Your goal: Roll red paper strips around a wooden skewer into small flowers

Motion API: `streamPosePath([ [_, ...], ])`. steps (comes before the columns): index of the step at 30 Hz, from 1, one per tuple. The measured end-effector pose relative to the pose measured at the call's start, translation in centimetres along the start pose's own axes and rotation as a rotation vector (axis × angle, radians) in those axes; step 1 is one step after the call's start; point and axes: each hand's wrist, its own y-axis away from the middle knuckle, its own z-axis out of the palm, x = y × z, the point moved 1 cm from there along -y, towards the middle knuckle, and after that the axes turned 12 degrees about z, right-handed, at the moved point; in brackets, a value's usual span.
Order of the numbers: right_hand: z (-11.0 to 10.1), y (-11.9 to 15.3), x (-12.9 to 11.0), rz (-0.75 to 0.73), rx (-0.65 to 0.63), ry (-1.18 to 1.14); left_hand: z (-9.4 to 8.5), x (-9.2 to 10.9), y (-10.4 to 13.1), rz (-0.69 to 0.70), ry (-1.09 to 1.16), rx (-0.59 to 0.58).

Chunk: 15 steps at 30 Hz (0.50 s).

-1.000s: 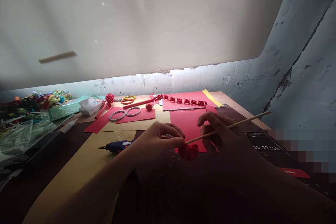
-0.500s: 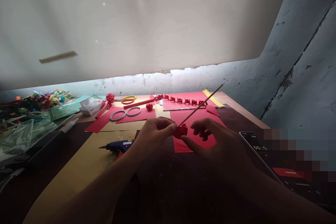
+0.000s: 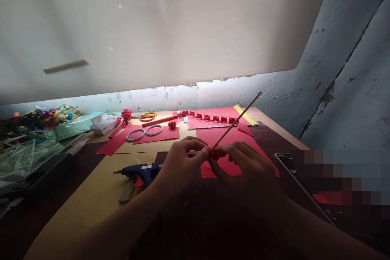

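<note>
A thin wooden stick (image 3: 237,120) slants up and to the right from between my fingertips. Around its lower end is a small piece of curled red paper (image 3: 215,154), partly covered by my fingers. My left hand (image 3: 185,162) pinches the stick's base and the edge of the paper between thumb and fingers. From the other side, my right hand (image 3: 248,166) closes thumb and fingertips on the red paper. Below both hands and beyond them lie red paper sheets (image 3: 225,138). Left of my left hand, a blue glue gun (image 3: 146,172) rests on its side.
Farther back are two white rings (image 3: 135,135), yellow-and-red scissors (image 3: 148,116), a small red ball-shaped flower (image 3: 172,125) and a row of red paper curls (image 3: 207,118). Plastic bags (image 3: 24,158) crowd the left; a phone (image 3: 301,183) lies right. A white panel (image 3: 170,28) overhangs the table.
My right hand's fingers have come in from apart and closed on the red paper. The stick and paper have shifted slightly right, and the whole view has moved a little.
</note>
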Motion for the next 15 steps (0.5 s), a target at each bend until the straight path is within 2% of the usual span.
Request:
streamPosePath([
  [9,-0.1,-0.1,-0.2,0.014,-0.005,-0.068,0.1,-0.6,0.1,0.027,-0.013,0.001],
  [11,-0.4,-0.4,-0.1,0.103,-0.032,-0.098,0.0,-0.4,0.1,0.062,-0.046,0.012],
  [15,-1.2,-1.6,1.0,0.440,-0.129,-0.284,0.0,-0.1,0.1,0.140,-0.128,0.032],
])
